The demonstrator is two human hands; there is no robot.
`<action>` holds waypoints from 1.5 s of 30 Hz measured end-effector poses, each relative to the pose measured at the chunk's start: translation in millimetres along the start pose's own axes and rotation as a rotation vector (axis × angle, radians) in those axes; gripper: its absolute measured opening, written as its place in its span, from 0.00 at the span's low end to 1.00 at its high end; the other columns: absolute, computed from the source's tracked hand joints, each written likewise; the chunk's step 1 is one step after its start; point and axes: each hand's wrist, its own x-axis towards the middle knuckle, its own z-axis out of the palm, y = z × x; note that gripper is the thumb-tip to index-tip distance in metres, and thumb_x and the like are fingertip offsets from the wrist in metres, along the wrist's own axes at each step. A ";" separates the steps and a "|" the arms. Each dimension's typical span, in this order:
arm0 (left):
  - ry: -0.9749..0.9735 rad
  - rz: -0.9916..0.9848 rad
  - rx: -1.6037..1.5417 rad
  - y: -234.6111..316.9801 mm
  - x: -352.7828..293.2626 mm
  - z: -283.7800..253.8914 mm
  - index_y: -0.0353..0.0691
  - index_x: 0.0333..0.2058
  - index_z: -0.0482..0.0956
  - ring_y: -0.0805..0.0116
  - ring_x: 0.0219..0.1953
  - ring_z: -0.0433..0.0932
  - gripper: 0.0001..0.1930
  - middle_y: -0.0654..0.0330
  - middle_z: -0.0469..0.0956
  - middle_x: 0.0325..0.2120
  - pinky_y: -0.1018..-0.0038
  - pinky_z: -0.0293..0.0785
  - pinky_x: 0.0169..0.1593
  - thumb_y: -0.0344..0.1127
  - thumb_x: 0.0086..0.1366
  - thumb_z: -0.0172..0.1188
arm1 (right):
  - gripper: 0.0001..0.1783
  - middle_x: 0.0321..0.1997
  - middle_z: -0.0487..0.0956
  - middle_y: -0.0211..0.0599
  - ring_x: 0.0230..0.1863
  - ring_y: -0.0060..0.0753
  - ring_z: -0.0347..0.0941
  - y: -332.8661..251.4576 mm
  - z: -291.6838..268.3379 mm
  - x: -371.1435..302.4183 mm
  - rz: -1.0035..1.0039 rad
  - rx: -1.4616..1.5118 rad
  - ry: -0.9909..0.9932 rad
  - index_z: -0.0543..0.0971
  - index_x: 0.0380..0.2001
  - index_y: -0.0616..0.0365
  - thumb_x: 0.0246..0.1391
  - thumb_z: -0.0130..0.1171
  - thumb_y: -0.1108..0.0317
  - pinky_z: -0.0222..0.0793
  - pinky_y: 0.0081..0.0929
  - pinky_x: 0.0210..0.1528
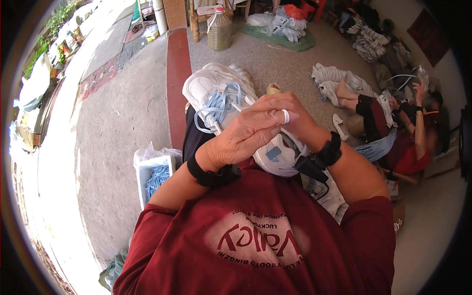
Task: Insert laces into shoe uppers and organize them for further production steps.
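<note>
White sneakers (201, 86) rest on my lap, toes pointing away from me. Loose light-blue shoelaces (221, 102) lie bunched over the tongue, with pale lace ends beside them. A heel part with a blue patch (276, 155) faces me; whether it belongs to the same shoe I cannot tell. Above the shoes my left hand (248, 130) meets my right hand (297, 118), fingers bent and pressed together. A white band circles one finger where they meet. What the fingers hold, if anything, is hidden behind the hands. Dark straps wrap both wrists.
Left of my legs stands a white box (141, 184) lined with plastic, holding blue laces (157, 179). A large jug (219, 32) stands ahead. Shoe piles (290, 27) lie at the back and right. A seated person (408, 137) works at right, near a white shoe (339, 127).
</note>
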 end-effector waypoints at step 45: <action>-0.051 -0.195 0.734 -55.0 -2.6 -11.2 0.43 0.24 0.79 0.63 0.34 0.72 0.06 0.66 0.76 0.27 0.68 0.63 0.40 0.31 0.42 0.61 | 0.02 0.22 0.76 0.26 0.24 0.15 0.70 -8.7 -19.0 -24.5 0.488 0.271 -0.133 0.79 0.23 0.62 0.42 0.58 0.78 0.66 0.14 0.28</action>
